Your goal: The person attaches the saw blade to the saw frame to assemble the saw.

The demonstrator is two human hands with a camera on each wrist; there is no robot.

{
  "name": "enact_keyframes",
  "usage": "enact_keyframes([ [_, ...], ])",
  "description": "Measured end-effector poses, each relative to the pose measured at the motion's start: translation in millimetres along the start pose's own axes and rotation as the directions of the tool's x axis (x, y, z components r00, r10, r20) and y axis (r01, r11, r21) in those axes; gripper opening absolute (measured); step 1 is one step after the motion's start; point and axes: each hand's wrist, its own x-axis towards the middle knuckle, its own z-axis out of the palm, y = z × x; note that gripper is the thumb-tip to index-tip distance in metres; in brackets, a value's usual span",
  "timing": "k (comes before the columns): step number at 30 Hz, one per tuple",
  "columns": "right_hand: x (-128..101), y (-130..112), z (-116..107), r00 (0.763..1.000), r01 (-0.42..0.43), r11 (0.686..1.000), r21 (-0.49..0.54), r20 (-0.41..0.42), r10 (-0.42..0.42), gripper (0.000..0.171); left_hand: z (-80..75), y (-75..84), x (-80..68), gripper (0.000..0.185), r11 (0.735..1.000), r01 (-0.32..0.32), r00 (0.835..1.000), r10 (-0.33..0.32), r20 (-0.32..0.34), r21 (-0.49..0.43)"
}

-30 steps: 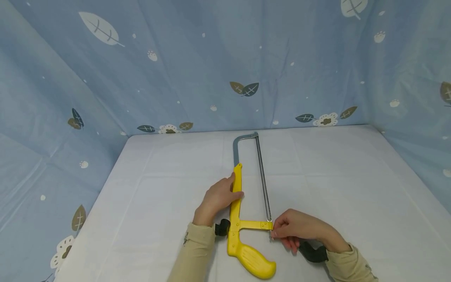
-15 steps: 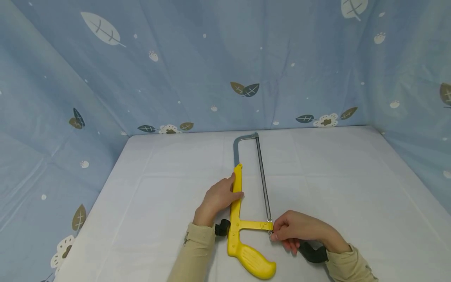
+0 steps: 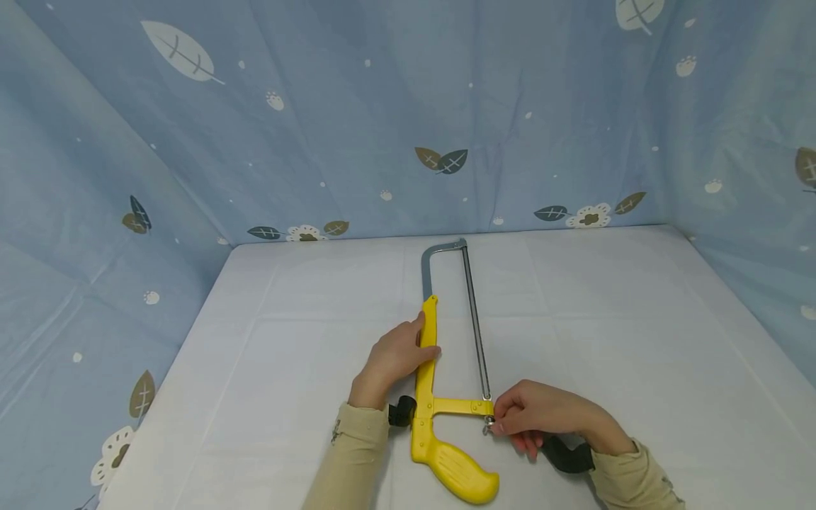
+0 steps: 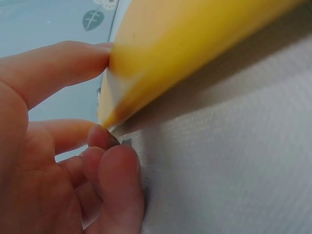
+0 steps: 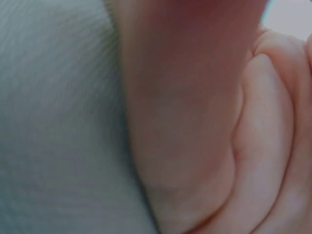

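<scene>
Nearest you, the yellow pistol handle [image 3: 455, 469] of the hacksaw [image 3: 428, 368] lies flat on the white table [image 3: 637, 354], butt end toward your body and angled to your right. A black strap [image 3: 567, 455] sits at your right wrist and a black knob [image 3: 401, 411] shows at the saw's left side by your left cuff.

Your right hand [image 3: 542, 414] rests on the table just right of the short yellow crossbar [image 3: 462, 406]. Its thumb and forefinger are curled and pinch the small metal fastener [image 3: 488, 423] at the crossbar's end, where the blade [image 3: 474, 326] is anchored. The right wrist view shows only blurred skin against the cloth, so it adds nothing about the pinch.

Your left hand [image 3: 395, 358] lies on the left side of the yellow frame bar [image 3: 427, 347], thumb over its top and fingers curled against its side. In the left wrist view the fingertips [image 4: 109, 156] are tucked at the lower edge of the yellow bar [image 4: 185, 53], touching table cloth and bar together.

Farther out, the blade runs straight away from your right hand to the grey steel bow [image 3: 440, 255], which ends near the table's far edge. Beyond it hangs the blue leaf-print cloth [image 3: 382, 106].

No containers in view.
</scene>
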Motion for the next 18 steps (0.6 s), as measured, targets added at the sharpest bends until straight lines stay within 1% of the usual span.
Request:
enact_keyframes([
  [8, 0.0, 1.3, -0.4, 1.0, 0.017, 1.0, -0.011, -0.003, -0.017, 0.015, -0.1, 0.0, -0.4, 0.074, 1.0, 0.003, 1.0, -0.003, -0.002, 0.002],
  [18, 0.2, -1.1, 1.8, 0.998, -0.034, 0.999, 0.015, -0.06, 0.034, 0.016, 0.1, -0.4, 0.0, 0.074, 1.0, -0.004, 1.0, 0.004, -0.003, 0.001],
])
